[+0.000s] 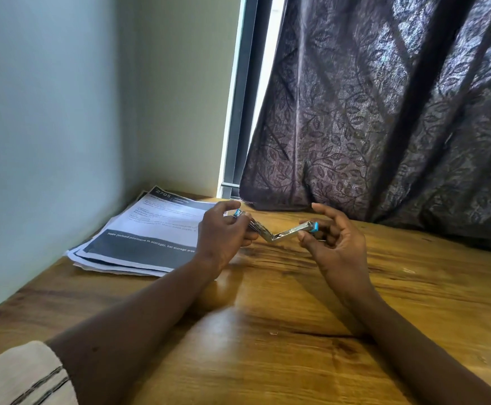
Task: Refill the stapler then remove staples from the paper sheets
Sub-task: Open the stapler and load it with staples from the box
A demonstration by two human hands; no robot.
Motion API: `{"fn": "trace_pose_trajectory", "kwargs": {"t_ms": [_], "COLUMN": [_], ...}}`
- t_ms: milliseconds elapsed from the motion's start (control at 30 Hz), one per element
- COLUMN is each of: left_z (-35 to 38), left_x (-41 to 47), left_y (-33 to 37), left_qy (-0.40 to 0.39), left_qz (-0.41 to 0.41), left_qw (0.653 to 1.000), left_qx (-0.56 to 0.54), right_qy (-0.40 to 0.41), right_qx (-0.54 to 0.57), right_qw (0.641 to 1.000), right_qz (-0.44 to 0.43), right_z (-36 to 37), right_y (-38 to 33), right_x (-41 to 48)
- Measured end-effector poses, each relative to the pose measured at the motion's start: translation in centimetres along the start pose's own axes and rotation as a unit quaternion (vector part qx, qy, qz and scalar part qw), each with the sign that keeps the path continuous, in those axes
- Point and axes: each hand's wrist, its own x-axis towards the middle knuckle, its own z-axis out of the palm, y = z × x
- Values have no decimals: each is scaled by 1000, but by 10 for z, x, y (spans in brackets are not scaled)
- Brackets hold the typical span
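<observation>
Judged light but stiff, the opened stapler (271, 235) is pinched by its two arms, one in the left hand (223, 236), one in the right hand (339, 244).

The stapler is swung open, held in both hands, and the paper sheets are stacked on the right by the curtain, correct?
Not quite: the head view shows the paper sheets stacked on the left by the wall, not by the curtain. The stapler is swung open, held by the left hand and right hand.
</observation>
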Motion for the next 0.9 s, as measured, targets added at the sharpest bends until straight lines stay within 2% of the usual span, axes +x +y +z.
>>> {"fn": "trace_pose_trajectory", "kwargs": {"t_ms": [133, 300, 400, 500, 633, 733, 900], "left_z": [4, 12, 13, 12, 12, 11, 12], "left_x": [-7, -16, -21, -20, -20, -20, -22], "left_y": [2, 4, 7, 6, 7, 7, 4], "left_qy": [-30, -99, -155, -165, -162, -164, -193], "left_qz": [49, 152, 156, 168, 202, 240, 288], "left_qw": [997, 978, 969, 963, 951, 936, 910], "left_qx": [43, 103, 109, 134, 167, 200, 226], "right_qy": [-4, -17, -12, -25, -38, -52, -97], "right_qx": [49, 10, -4, -21, -115, -169, -197], "right_qw": [999, 999, 999, 998, 988, 981, 973], "right_qz": [6, -28, -39, -47, -92, -78, -65], "right_z": [4, 7, 7, 8, 12, 8, 1], "right_y": [-4, -3, -6, -9, -7, -2, 2], "right_x": [-3, -8, -8, -10, -14, -10, -7]}}
